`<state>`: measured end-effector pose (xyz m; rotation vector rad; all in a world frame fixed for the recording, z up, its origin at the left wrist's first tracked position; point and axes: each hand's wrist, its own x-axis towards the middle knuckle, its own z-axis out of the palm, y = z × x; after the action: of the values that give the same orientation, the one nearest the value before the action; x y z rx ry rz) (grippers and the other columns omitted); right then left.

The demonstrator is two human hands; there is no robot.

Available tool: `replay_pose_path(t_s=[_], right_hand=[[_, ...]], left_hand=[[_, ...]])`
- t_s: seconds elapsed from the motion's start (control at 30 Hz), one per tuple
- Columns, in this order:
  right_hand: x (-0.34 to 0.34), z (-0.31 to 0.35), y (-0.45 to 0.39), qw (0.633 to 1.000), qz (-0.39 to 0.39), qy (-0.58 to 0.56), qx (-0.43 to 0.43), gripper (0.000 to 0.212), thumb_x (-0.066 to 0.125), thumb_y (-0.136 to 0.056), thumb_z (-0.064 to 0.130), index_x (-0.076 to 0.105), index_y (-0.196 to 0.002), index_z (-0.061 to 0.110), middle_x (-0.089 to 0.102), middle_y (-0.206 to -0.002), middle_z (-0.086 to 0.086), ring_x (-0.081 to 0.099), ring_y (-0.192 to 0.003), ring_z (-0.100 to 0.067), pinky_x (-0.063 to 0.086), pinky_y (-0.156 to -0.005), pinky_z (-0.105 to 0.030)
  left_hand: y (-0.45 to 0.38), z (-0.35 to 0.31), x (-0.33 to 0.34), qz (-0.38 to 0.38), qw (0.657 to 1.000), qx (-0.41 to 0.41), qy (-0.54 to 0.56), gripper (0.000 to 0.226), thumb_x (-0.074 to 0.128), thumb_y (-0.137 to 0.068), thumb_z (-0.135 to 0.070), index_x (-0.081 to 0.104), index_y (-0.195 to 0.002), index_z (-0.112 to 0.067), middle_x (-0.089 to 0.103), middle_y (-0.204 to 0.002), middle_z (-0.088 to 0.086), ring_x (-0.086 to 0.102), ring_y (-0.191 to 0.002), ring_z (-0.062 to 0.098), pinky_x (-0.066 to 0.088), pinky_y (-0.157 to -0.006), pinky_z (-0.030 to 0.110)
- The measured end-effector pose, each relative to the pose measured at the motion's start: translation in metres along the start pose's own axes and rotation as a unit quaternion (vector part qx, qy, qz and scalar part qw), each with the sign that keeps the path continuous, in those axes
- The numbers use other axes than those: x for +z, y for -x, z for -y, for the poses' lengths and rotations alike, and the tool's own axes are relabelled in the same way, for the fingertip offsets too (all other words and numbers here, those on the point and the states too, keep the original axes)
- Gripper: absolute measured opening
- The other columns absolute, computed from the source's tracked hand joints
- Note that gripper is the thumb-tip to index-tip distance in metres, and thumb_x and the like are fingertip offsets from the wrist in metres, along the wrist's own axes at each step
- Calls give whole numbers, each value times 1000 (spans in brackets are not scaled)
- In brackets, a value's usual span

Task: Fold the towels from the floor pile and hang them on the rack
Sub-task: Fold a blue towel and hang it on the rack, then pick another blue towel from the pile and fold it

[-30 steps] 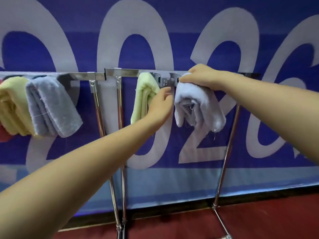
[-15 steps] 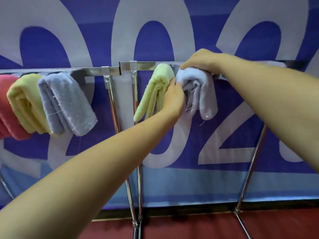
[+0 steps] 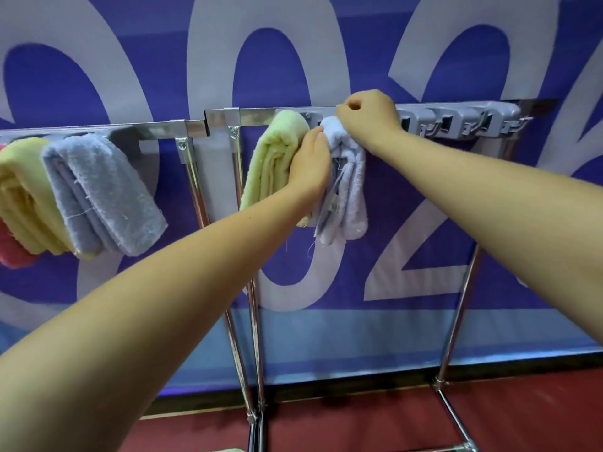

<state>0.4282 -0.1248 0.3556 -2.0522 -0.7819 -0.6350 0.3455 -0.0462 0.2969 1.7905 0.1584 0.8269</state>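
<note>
- Pale lilac towel (image 3: 350, 190): folded, hanging from the right rack (image 3: 456, 123), beside a green towel (image 3: 272, 164).
- Grey towel (image 3: 101, 194), yellow towel (image 3: 23, 203): folded, on the left rack (image 3: 156, 130).

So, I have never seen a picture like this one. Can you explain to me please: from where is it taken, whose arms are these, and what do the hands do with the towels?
The picture comes from a camera worn on a person's head, so the two bare arms are that person's own. In front stands a metal rack with grey clips. The right hand pinches the top of a folded pale lilac towel at the rail. The left hand lies with straight fingers between this towel and a hanging light green towel. On a second rack section to the left hang a grey towel, a yellow towel and a pink towel. Behind is a blue banner.
</note>
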Motion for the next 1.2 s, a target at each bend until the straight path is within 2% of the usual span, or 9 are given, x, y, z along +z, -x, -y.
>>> replay_pose_path(t_s=[0.13,0.2,0.3,0.43,0.57,0.67,0.77,0.93,1.2], right_hand=[[0,-7,21,995,49,-92,1,28,46,-91,18,68,-93,1,68,-95,-14,59,-89,-26,47,-82,-34],[-3,-5,31,988,83,-126,20,34,41,-97,18,61,-124,8,61,-128,-9,55,-118,-21,42,-102,-34],[-6,-1,40,986,109,-124,31,41,35,-100,18,47,-139,13,47,-143,-7,45,-129,-21,35,-107,-30],[-16,4,61,985,-2,-166,43,36,39,-94,12,58,-124,16,61,-124,-1,56,-110,-15,45,-96,-30],[-19,20,99,963,-88,-246,61,30,40,-87,5,65,-96,19,65,-93,5,60,-86,-13,51,-82,-31],[-12,32,145,957,-35,-279,65,28,42,-88,4,63,-82,21,59,-68,5,54,-63,-9,48,-65,-29],[6,45,202,940,62,-323,90,26,41,-94,4,60,-78,11,49,-56,-4,44,-46,-4,39,-48,-18],[62,52,303,906,133,-350,198,27,43,-92,7,54,-68,13,43,-55,-2,38,-45,-8,36,-47,-19],[163,58,463,828,201,-379,361,28,42,-91,2,49,-66,13,42,-43,3,37,-35,-8,30,-38,-17]], left_hand=[[-1,-3,5,25,1000,-15,-11,48,28,-98,-28,45,-141,-14,54,-138,11,50,-128,22,38,-110,38],[1,-4,6,38,999,-17,-17,46,28,-101,-20,41,-144,-14,53,-139,11,50,-128,22,39,-107,34],[13,-14,0,74,997,2,-26,46,26,-101,-17,37,-146,-16,50,-140,7,48,-128,18,37,-107,31],[32,-31,-13,78,996,-6,-45,47,25,-104,-22,29,-150,-20,39,-150,0,39,-135,16,29,-113,31],[75,-49,-39,53,998,-5,-24,27,28,-104,-18,54,-101,-24,56,-94,-12,54,-88,2,46,-84,31],[112,-46,-66,56,997,-61,10,28,36,-101,-21,64,-100,-18,65,-101,2,61,-89,19,52,-80,35],[149,-29,-100,65,994,-86,-19,34,35,-100,-16,67,-105,-5,69,-91,6,61,-73,17,48,-69,27],[226,21,-160,21,991,-126,-30,33,37,-98,-13,60,-74,-12,63,-68,2,55,-56,11,46,-61,23],[356,155,-230,-71,939,-337,4,34,37,-99,-12,55,-71,-13,58,-51,-5,49,-43,9,41,-49,17]])
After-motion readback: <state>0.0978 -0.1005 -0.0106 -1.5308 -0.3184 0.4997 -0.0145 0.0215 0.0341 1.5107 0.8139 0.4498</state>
